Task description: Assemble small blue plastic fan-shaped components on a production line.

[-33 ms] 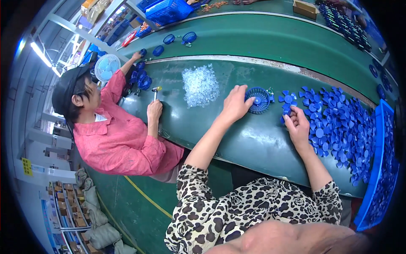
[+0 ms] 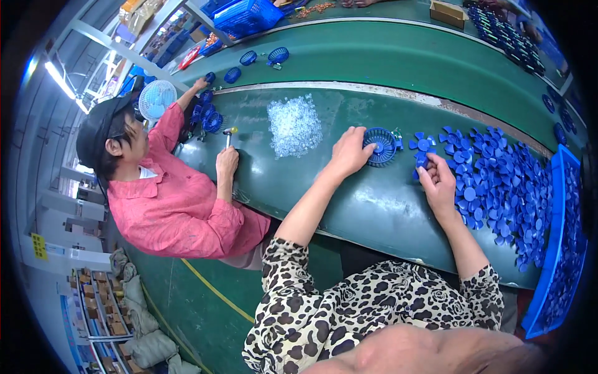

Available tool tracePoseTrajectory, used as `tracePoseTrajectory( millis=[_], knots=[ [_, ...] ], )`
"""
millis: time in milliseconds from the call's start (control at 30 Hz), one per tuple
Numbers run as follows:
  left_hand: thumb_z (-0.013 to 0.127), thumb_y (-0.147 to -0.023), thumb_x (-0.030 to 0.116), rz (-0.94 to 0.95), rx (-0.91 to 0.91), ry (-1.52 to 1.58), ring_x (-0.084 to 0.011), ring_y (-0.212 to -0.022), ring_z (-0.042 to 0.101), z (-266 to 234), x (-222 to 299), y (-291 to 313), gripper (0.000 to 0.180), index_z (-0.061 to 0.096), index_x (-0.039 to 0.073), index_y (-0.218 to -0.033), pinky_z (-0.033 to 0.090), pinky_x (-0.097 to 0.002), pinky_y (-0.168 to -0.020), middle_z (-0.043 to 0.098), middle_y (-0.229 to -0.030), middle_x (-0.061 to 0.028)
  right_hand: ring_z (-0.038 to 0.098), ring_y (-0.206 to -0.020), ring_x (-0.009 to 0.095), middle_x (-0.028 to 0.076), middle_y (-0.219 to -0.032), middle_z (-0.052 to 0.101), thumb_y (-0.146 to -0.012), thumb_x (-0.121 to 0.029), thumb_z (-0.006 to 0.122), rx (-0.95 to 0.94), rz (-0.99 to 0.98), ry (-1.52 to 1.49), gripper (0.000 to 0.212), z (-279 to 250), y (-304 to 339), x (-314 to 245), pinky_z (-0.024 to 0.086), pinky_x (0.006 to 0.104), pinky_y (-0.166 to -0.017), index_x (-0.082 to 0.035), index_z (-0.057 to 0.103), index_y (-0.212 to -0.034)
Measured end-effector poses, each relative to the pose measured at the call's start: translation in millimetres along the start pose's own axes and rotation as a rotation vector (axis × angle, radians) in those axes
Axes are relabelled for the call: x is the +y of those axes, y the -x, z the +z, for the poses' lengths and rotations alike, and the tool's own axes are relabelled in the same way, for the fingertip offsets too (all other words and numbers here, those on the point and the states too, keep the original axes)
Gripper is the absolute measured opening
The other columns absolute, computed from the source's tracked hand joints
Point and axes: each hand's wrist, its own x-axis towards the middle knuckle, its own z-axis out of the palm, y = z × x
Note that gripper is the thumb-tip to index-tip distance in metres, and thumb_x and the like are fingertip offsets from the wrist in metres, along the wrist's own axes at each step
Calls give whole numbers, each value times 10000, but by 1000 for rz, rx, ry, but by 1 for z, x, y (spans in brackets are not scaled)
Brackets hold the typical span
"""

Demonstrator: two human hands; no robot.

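Observation:
My left hand (image 2: 350, 153) rests at the left rim of a round blue fan housing (image 2: 381, 149), its thumb lapping over the edge. The housing lies open side up on the green bench, with a small metallic part at its right side. In my right hand (image 2: 440, 181) is a small blue fan blade (image 2: 422, 159), pinched between thumb and fingers. Another blue fan blade (image 2: 424, 144) lies just beyond it. A wide pile of blue fan blades (image 2: 498, 181) spreads over the bench to the right of that hand.
A heap of small clear plastic pieces (image 2: 294, 126) lies left of my left hand. To the left a co-worker (image 2: 168, 199) in pink holds a small hammer (image 2: 230, 134) near several blue housings (image 2: 213, 121). A blue crate (image 2: 548, 262) edges the right side; a green conveyor belt (image 2: 374, 53) runs beyond.

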Motion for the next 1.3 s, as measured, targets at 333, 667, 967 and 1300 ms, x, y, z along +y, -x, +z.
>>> tracePoseTrajectory(
  millis=[333,667,967,1300],
  knots=[
    [602,-900,244,-281,-72,956,-124,-766,591,40,38,-34,276,637,-29,-924,466,-281,-674,643,-825,-61,443,-594,40,7,-807,532,-784,-80,714,-34,-103,179,331,-27,-3,-37,375,195,-528,-12,596,-1086],
    [465,-974,422,-328,-457,1518,-173,-863,664,46,41,-12,409,565,45,-1096,575,-364,-746,650,-1013,-80,585,-673,241,91,-844,565,-743,-142,734,-45,-465,620,358,-21,-22,-59,487,348,-575,-50,606,-1065],
    [593,-935,321,-209,-378,1492,-72,-778,587,50,54,-2,306,577,41,-1057,505,-234,-665,606,-903,-9,596,-787,287,98,-860,542,-754,-156,706,-149,-427,739,286,0,-40,-45,499,400,-603,-61,568,-987],
    [654,-871,105,-76,-161,1290,-103,-880,584,44,55,-3,332,547,-31,-1154,482,-251,-818,632,-1003,-58,613,-752,193,103,-895,620,-713,-163,793,30,-140,503,379,-24,-46,-42,499,295,-662,-2,594,-992]
  ],
)
